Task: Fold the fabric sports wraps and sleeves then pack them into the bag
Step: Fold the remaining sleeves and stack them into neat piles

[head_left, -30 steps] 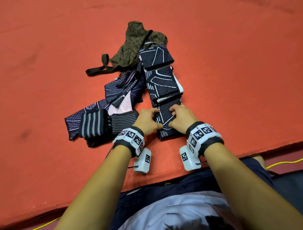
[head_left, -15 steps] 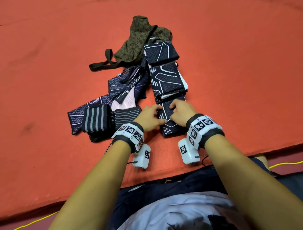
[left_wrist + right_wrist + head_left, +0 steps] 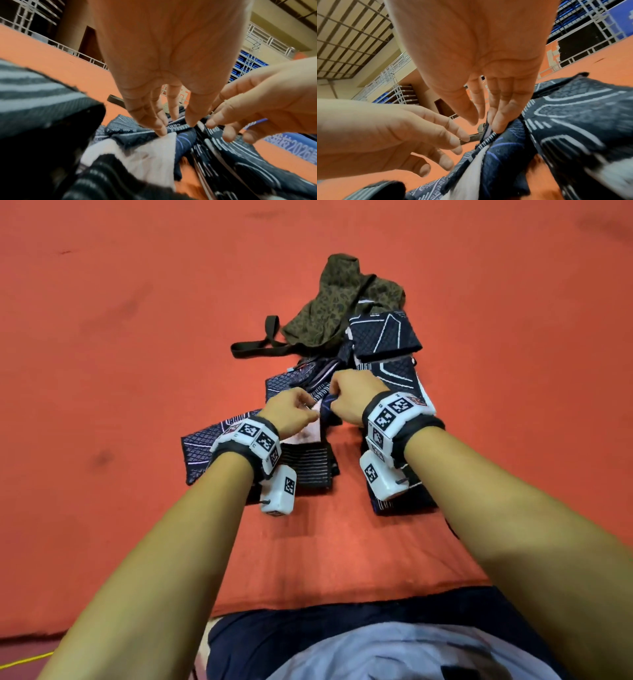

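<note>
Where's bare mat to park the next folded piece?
Bare orange mat lies left of the unfolded pile, right of the folded stack, and nearside, between the forearms. Crowded: the middle, where left hand and right hand work, up to the olive bag.

Orange mat [image 3: 137, 440], olive patterned bag [image 3: 329, 313] at far centre, heap of dark patterned sleeves [image 3: 383, 337] nearer, striped wraps [image 3: 311, 467] near left.

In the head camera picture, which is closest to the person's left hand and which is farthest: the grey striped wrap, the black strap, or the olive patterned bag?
From the left hand:
1. Grey striped wrap, just below the wrist, toward the person.
2. Black strap, beyond the hand, slightly left.
3. Olive patterned bag, farthest, at the pile's far end.
</note>
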Available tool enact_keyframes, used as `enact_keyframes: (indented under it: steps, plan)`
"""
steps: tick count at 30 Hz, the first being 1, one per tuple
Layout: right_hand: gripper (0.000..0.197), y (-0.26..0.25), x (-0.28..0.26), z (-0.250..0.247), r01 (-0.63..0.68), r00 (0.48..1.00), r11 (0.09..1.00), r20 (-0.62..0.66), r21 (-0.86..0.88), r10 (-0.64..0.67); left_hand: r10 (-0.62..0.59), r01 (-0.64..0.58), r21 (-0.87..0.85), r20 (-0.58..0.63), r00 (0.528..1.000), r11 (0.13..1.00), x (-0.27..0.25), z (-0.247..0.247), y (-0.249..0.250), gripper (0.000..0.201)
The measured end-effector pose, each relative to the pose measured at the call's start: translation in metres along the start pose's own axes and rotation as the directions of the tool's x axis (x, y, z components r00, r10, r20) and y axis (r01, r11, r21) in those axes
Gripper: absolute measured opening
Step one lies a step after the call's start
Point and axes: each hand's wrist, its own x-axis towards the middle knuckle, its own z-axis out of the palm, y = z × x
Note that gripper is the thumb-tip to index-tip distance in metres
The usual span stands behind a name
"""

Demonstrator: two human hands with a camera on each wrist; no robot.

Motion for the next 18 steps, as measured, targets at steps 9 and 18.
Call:
enact_keyframes:
  steps: [9,18]
  plan:
    - [0.033,-0.012,0.06,-0.016,0.001,0.994,0.998,-0.106,-0.062,-0.008,-0.02,0.027,0.194,-0.042,0.999,0.981,0.05,-0.028,0.009,0.032]
    - [0.04,-0.01,0.102,0.003,-0.018,1.0,0.976,0.004,-0.216,0.019,-0.136,0.135,0.215,-0.01,0.991,0.967,0.095,-0.032,0.005,0.045]
